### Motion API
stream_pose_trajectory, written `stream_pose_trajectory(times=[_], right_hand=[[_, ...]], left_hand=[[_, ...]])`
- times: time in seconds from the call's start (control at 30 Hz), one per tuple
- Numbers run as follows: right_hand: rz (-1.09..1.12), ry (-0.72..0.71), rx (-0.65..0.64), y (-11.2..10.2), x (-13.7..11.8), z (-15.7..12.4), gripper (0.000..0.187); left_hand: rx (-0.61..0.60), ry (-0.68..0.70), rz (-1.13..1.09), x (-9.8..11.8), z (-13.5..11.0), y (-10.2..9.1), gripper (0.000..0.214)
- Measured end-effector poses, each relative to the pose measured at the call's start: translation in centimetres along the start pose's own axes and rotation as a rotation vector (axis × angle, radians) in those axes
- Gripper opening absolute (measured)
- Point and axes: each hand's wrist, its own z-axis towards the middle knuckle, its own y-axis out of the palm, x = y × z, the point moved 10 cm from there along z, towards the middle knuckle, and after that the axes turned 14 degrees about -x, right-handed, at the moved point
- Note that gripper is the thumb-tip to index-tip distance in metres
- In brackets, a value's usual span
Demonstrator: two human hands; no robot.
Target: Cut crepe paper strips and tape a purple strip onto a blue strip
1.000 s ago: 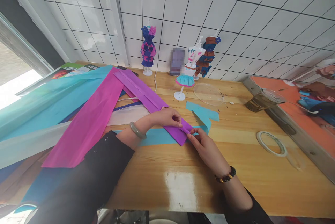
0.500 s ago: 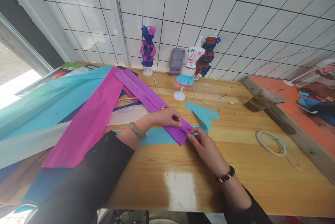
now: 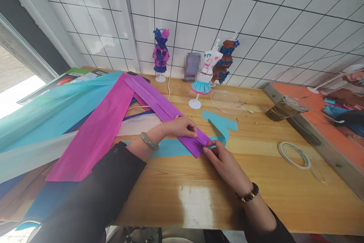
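Note:
A purple strip [image 3: 159, 97] of thin, paper-like material runs diagonally across the wooden table, folded lengthwise. My left hand [image 3: 183, 126] lies over it, fingers curled and pinching the strip near its lower end. At that end my right hand [image 3: 220, 154] is closed around what look like small scissors [image 3: 198, 143]; their thin dark blades lie against the purple material and their handles are hidden in my fingers. Beneath the purple strip passes a light blue strip [image 3: 170, 148], its loose end [image 3: 220, 119] bent over on the right.
Pink [image 3: 96, 137] and turquoise sheets [image 3: 71, 102] spread at left. Small dressed mannequins [image 3: 160, 53] stand by the tiled wall, one in a turquoise skirt [image 3: 201, 87]. At right are a tape roll [image 3: 294, 155], a lidded cup [image 3: 286, 108] and an orange-topped surface [image 3: 321, 121].
My right hand has shifted slightly right and down, and the dark blades now show apart at the purple strip's end. My left hand has stayed in place.

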Motion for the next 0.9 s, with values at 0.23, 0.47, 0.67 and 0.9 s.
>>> stream_pose_trajectory(times=[0.23,0.47,0.67,0.9], right_hand=[[-0.001,0.001,0.023,-0.5,0.2,-1.3,0.030],[0.048,0.023,0.025,-0.7,1.8,-2.9,0.033],[0.041,0.024,0.003,-0.8,1.3,-3.6,0.032],[0.034,-0.023,-0.003,-0.7,-0.1,-3.5,0.032]], left_hand=[[-0.034,0.005,-0.042,-0.4,0.1,0.2,0.022],[-0.062,0.021,-0.063,-0.3,0.1,0.1,0.022],[-0.094,0.038,-0.030,-0.1,-0.2,0.1,0.024],[-0.037,0.012,0.104,-0.4,-0.9,-1.0,0.013]])
